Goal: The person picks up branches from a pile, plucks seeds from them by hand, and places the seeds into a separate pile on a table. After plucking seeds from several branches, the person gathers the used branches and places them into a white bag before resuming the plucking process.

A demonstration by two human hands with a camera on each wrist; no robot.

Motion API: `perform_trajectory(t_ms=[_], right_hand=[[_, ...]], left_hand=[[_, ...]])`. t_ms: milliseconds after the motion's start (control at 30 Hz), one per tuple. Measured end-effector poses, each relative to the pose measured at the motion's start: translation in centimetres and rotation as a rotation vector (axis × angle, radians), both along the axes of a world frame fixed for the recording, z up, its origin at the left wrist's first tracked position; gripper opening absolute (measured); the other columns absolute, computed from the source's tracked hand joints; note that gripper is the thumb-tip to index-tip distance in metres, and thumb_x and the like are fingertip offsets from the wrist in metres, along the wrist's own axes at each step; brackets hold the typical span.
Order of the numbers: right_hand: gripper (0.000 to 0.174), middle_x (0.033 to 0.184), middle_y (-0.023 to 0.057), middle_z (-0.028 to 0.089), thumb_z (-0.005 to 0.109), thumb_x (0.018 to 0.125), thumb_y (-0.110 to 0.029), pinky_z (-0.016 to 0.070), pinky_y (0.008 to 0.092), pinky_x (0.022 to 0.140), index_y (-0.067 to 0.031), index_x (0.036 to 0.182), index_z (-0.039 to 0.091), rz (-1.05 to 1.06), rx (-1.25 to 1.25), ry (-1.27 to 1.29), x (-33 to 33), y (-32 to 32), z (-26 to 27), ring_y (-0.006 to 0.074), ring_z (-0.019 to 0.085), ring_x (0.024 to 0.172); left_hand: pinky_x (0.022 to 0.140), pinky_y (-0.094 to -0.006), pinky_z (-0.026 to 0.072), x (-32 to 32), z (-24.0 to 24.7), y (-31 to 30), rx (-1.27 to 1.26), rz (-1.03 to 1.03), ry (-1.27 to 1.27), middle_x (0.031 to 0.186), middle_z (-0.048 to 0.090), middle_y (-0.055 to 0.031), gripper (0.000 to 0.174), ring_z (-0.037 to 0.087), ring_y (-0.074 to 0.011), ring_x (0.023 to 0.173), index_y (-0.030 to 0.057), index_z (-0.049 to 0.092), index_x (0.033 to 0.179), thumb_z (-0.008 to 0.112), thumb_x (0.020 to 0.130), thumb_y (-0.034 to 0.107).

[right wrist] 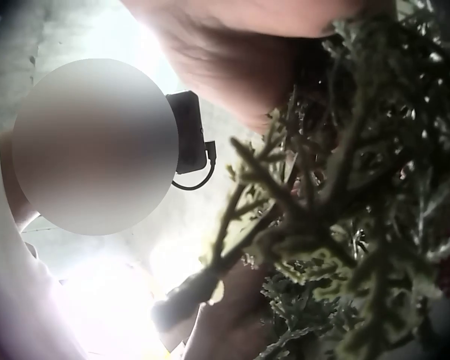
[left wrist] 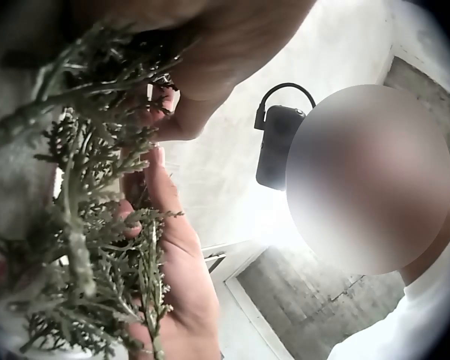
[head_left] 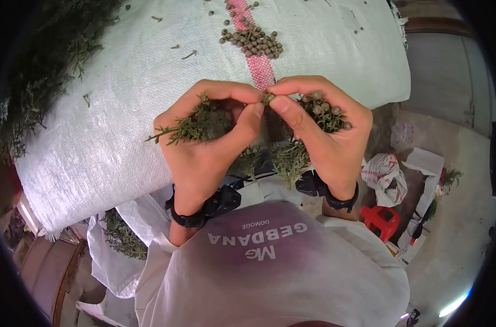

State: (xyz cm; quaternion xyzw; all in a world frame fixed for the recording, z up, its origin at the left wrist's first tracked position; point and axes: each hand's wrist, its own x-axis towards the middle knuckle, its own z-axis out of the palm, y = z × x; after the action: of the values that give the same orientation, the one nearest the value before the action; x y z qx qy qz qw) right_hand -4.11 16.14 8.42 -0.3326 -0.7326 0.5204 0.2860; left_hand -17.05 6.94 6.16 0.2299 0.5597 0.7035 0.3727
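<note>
In the head view my left hand (head_left: 207, 144) and right hand (head_left: 335, 139) meet over the near edge of a white woven sack (head_left: 133, 109). Thumbs and forefingers of both pinch a small greenish piece (head_left: 267, 99) between them. Green conifer sprigs (head_left: 201, 124) lie within the left palm, their tips poking out past the wrist side. The right hand's curled fingers hold a sprig with round brownish cones (head_left: 324, 111), and more foliage (head_left: 290, 161) hangs below. Scaly leaves (left wrist: 82, 225) fill much of the left wrist view; a forked twig (right wrist: 307, 210) looms large in the right one.
A pile of small round cones (head_left: 253, 42) sits on the sack's red stripe, with loose bits around. Dark conifer foliage (head_left: 46, 65) heaps at the left. A white plastic bag (head_left: 114, 261) holds more greenery below. A red stool (head_left: 381, 222) stands at the right.
</note>
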Motion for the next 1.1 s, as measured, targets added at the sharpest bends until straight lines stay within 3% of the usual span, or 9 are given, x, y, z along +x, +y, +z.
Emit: perform_trajectory(t_ms=[300, 400, 1100], right_hand=[[0.013, 0.097, 0.0062, 0.068, 0.069, 0.09, -0.004, 0.0405, 0.018, 0.056, 0.0041, 0.099, 0.067, -0.034, -0.057, 0.085, -0.8, -0.3, -0.3, 0.0035, 0.052, 0.064], [0.013, 0.09, 0.0038, 0.07, 0.071, 0.086, 0.001, 0.0479, 0.0204, 0.074, 0.0031, 0.098, 0.068, -0.108, -0.165, 0.061, -0.6, -0.6, 0.4, 0.0063, 0.061, 0.081], [0.014, 0.088, 0.0056, 0.071, 0.072, 0.086, 0.001, 0.049, 0.0201, 0.071, 0.0043, 0.099, 0.068, -0.084, -0.14, 0.104, -0.7, -1.0, -0.4, 0.0069, 0.063, 0.08]], left_hand=[[0.069, -0.0203, 0.0471, -0.3, -1.2, 0.4, 0.115, 0.023, 0.035, 0.1, 0.064, -0.0063, 0.018, 0.058, -0.0062, 0.077, -0.0029, 0.065, 0.097, 0.065, 0.081, -0.01], [0.068, -0.0203, 0.0462, -0.3, -1.6, 0.4, 0.106, -0.027, 0.038, 0.101, 0.062, -0.0063, 0.017, 0.057, -0.006, 0.075, -0.0026, 0.064, 0.096, 0.064, 0.08, -0.01], [0.065, -0.0204, 0.0468, -0.3, -1.8, 0.3, 0.122, -0.053, -0.046, 0.094, 0.063, -0.0047, 0.011, 0.058, -0.0062, 0.075, -0.0029, 0.064, 0.09, 0.066, 0.08, -0.007]])
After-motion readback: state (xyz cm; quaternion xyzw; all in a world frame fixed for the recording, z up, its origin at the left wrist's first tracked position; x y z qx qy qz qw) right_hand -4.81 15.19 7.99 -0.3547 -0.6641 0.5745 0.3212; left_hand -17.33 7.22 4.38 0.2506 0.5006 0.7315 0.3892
